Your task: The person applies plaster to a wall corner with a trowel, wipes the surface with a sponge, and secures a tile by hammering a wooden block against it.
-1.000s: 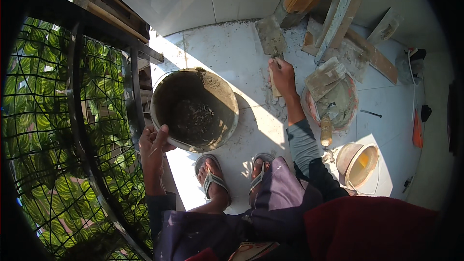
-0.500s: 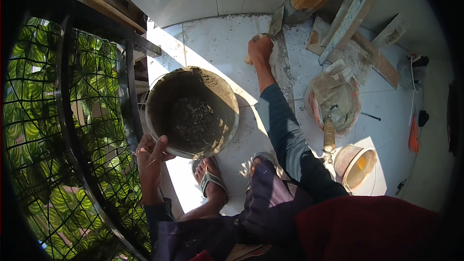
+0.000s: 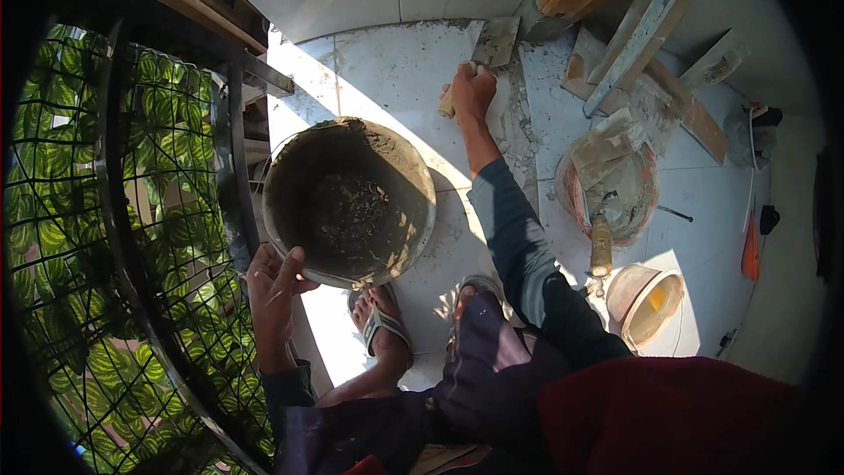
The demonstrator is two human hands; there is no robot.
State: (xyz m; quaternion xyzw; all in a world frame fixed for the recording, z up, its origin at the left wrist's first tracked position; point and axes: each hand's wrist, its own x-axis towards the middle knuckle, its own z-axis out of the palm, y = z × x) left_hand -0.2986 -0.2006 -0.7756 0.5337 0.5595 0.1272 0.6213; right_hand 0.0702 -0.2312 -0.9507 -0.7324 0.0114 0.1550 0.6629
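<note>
My left hand (image 3: 274, 288) grips the near-left rim of a large round bucket (image 3: 420, 242), thumb over the edge. Grey mortar residue (image 3: 352, 211) coats the bucket's inside and gathers at the bottom. Farther off to the right, my right hand (image 3: 476, 91) is wrapped round the wooden handle of a trowel (image 3: 497, 42). Its flat, dirty metal blade lies at the floor close to the wall and the foot of a wooden post. Crumbs of dried mortar (image 3: 519, 123) run along the floor beside that hand.
A black metal mesh fence (image 3: 110, 167) with green leaves behind it stands on the left. On the right are a reddish mortar basin (image 3: 652, 202) holding a wooden-handled tool (image 3: 600, 246), a small tipped bucket (image 3: 629, 295) and leaning boards (image 3: 637, 31). My sandalled feet (image 3: 384, 325) stand on white tiles.
The trowel's blade has turned from nearly edge-on to showing its flat face. My right hand has rotated and shifted slightly. My left hand stays on the bucket rim.
</note>
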